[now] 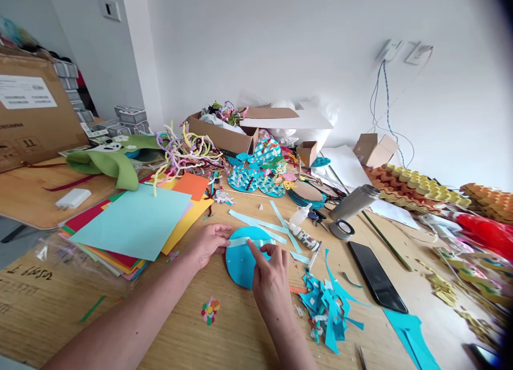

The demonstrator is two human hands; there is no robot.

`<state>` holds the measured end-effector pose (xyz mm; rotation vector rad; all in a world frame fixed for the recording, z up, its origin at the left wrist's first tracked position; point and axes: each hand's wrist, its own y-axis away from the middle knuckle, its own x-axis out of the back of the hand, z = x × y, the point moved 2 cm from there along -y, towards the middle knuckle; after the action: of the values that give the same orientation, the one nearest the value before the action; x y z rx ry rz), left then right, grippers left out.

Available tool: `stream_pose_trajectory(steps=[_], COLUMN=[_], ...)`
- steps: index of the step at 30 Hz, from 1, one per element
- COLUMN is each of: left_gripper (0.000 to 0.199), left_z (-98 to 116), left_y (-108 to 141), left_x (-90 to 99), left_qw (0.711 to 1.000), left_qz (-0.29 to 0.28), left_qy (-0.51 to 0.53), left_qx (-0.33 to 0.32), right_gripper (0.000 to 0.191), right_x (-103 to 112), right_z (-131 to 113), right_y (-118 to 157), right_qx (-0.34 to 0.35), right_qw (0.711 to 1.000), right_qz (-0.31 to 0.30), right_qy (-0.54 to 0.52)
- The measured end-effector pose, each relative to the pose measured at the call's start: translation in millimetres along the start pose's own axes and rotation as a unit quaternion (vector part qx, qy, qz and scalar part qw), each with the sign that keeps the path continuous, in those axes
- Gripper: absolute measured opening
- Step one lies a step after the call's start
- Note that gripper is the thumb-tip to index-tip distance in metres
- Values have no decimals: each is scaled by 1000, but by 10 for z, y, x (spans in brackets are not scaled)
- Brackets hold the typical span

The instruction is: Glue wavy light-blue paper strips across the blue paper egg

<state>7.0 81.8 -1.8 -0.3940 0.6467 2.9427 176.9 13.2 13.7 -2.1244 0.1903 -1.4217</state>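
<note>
Fingers of the left hand (pixel 207 246) touch one end of a pale-blue paper strip (pixel 239 242) across the blue disc (pixel 239 268), the right hand (pixel 272 268) pressing farther along by its index; whether either pinches I cannot tell, but the strip looks light, easily creased, best held by its ends

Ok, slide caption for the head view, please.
Left hand and right hand at a pale strip lying across a blue disc, blue scraps nearby.
</note>
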Motion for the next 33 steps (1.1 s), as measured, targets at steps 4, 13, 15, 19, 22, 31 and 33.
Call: stream_pose_trajectory(steps=[4,13,15,19,22,31,33], left_gripper=[48,47,46,47,48,47,48], left_z=[-8,-8,-12,-17,-12,0,-1], left_y=[-9,-9,-13,-22,-23,-6,-5], left_x=[-1,-3,3,9,6,-2,-1], left_qw=[1000,1000,1000,1000,1000,1000,1000], left_qz=[-10,-14,-14,-10,-8,-5,-5], left_qy=[-2,-2,-2,-1,1,3,3], left_qx=[-1,2,3,4,5,11,11], right_gripper=[59,58,58,59,57,57,55], right_x=[-28,-34,-40,-53,-53,-50,-54], right_z=[-20,-65,-64,-62,-71,-101,-106], right_y=[-6,-21,-19,-12,-12,-8,-9], right_qx=[-4,-7,-9,-8,-6,-3,-2], right_qw=[1000,1000,1000,1000,1000,1000,1000], right_qz=[-11,-19,-17,-17,-16,-21,-25], right_qy=[-3,-9,-9,-12,-13,-3,1])
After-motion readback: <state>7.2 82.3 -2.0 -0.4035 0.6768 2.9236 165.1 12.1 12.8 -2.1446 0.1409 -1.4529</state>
